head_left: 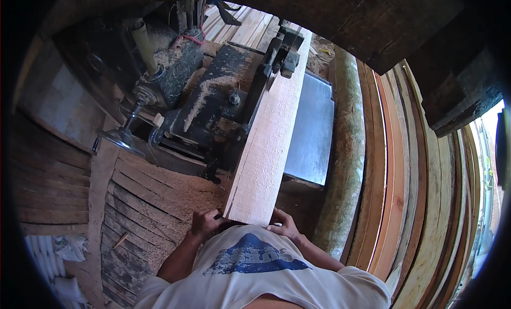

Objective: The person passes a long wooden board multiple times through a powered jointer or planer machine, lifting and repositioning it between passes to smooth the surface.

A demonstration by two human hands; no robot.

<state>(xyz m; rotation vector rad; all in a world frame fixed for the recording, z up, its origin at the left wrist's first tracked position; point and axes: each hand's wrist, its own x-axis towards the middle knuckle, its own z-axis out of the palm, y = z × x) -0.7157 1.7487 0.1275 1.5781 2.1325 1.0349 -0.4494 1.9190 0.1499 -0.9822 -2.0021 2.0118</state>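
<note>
Timber (264,154), a long, pale, straight-edged beam, lies on the machine between a dark metal fence (254,108) on its left and a smooth grey metal plate (311,130) showing on its right. Its near end sits at the shirt (250,258); whether cloth and wood touch, I cannot tell. The left hand (206,224) holds the near left corner, fingers curled inward; the right hand (286,225) holds the near right corner, thumb toward the end face. The fingertips beneath are hidden.

If the two hands bear unevenly, the beam could skew off the fence and bind under the dark bracket (287,56) that stands over its far part. A sudden kick-back would, I judge, meet the belly, and loose sawdust (165,189) underfoot could cost a steady stance.

The beam's face looks fuzzy and rough-sawn, with a thin dark line along its left side. Beyond the plate runs a round, mottled log (347,133), then upright-edged boards (391,202) in brown, reddish and yellowish wood. Leftward, a round metal handwheel (120,143) stands above slatted, dusty floorboards (125,245).
</note>
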